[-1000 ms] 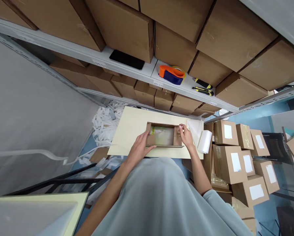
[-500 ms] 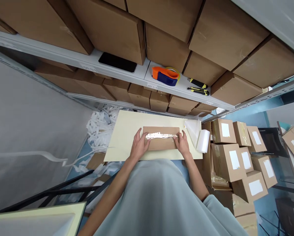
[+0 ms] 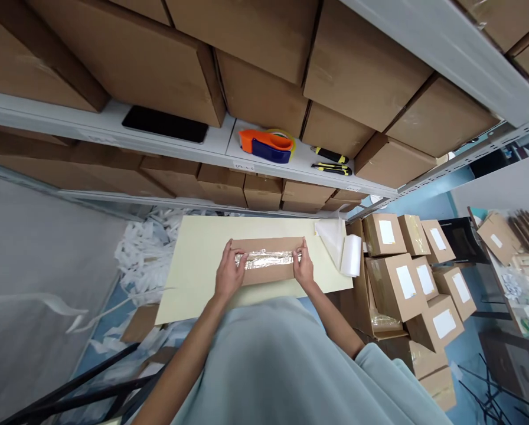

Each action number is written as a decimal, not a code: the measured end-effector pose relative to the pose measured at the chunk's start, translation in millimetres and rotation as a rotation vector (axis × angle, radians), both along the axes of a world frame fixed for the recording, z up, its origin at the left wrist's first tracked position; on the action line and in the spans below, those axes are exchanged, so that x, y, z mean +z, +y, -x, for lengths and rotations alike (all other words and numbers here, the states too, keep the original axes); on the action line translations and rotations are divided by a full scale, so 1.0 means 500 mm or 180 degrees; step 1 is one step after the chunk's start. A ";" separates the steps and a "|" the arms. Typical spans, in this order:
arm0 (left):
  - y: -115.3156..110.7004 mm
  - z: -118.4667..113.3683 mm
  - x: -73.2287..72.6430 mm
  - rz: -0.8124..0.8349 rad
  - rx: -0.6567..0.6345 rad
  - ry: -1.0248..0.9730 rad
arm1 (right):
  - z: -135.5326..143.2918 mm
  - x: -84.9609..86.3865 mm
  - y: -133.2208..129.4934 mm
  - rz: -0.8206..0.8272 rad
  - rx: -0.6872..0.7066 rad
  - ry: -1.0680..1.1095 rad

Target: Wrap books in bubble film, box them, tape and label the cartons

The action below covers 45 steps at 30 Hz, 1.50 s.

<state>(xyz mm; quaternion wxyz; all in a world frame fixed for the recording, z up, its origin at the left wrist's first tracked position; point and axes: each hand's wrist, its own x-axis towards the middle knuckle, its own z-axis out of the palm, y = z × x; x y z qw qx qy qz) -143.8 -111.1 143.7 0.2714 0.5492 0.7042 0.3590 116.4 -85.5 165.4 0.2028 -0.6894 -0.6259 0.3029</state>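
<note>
Cardboard box [image 3: 268,276] on the table [image 3: 193,254], between the far and near edges and a little closer to the right edge than the left, with a shiny strip of clear tape [image 3: 267,259] along its upper face. The left hand [image 3: 229,273] grips its left end and the right hand [image 3: 304,268] grips its right end, thumbs over the top. From where I stand, this looks like steadying or squaring up the box; any lift or turn would call for both ends moving together. By the table's right edge sits a white roll [image 3: 351,255].

I can't see the box's underside or what it contains, and the fingers cover much of its ends. Whether it rests fully on the table or is slightly raised, I can't say. Clothing [image 3: 264,348] hides part of the table's near edge, and glare blurs the tape.
</note>
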 end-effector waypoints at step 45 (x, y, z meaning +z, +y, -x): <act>0.092 -0.017 0.370 -0.1445 0.0416 -0.0789 | 0.203 0.415 0.357 -0.1012 0.1686 0.0438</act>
